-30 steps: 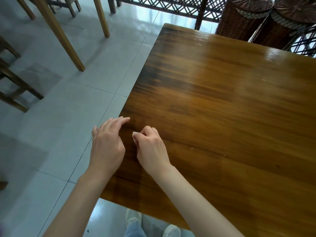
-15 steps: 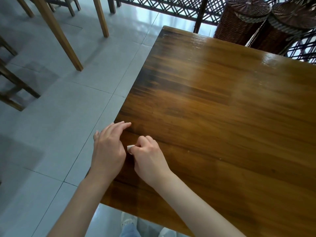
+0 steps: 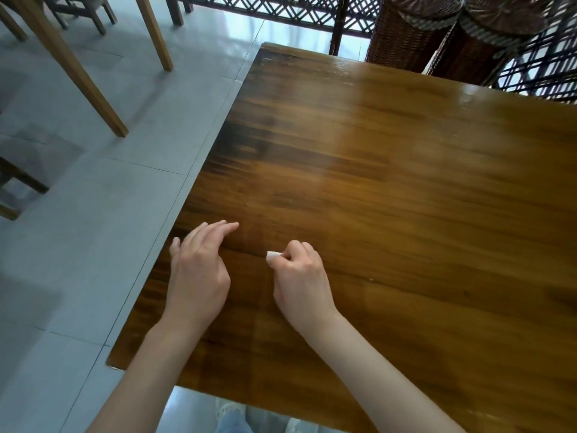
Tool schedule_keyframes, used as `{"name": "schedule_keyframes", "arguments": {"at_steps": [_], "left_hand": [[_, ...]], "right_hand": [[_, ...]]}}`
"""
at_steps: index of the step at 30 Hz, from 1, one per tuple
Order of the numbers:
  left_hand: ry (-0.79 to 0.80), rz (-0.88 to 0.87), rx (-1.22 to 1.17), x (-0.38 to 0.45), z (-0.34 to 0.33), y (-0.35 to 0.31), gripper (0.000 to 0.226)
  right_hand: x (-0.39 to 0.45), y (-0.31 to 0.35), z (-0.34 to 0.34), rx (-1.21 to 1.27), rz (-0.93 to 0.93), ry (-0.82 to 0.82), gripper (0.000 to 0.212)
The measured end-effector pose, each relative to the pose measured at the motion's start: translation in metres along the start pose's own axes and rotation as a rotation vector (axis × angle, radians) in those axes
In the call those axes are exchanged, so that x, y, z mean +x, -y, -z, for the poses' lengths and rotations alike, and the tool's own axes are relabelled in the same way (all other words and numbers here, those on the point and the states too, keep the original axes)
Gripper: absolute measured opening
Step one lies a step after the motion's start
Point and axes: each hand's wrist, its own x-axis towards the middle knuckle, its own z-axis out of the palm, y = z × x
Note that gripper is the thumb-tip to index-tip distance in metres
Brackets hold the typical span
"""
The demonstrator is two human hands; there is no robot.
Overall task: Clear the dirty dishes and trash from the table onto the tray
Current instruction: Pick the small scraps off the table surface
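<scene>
The right hand (image 3: pixel 301 278) pinches a small white scrap (image 3: pixel 272 255) at its curled fingertips, apparently trash collected off the table (image 3: pixel 406 182). The left hand (image 3: pixel 196 270), fingers relaxed and extended, holds nothing beside it. No tray is in view.

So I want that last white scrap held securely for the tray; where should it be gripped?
The right hand already pinches the white scrap, but only its tip pokes out leftward. The open left hand could probably take that exposed end, coming from the left.
</scene>
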Motion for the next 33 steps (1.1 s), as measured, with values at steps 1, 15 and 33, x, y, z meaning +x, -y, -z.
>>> {"name": "schedule_keyframes", "arguments": {"at_steps": [1,15,33], "left_hand": [[0.003,-0.002,-0.002,0.000,-0.001,-0.003,0.044],[0.004,-0.035,-0.009,0.010,-0.009,-0.029,0.044],[0.147,-0.297,-0.043,-0.002,-0.064,-0.107,0.046]], "right_hand": [[-0.001,-0.008,0.003,0.001,-0.032,-0.013,0.003],[0.037,-0.025,0.002,0.020,0.062,0.005,0.017],[-0.030,-0.090,0.043,-0.098,-0.387,-0.154,0.016]]}}
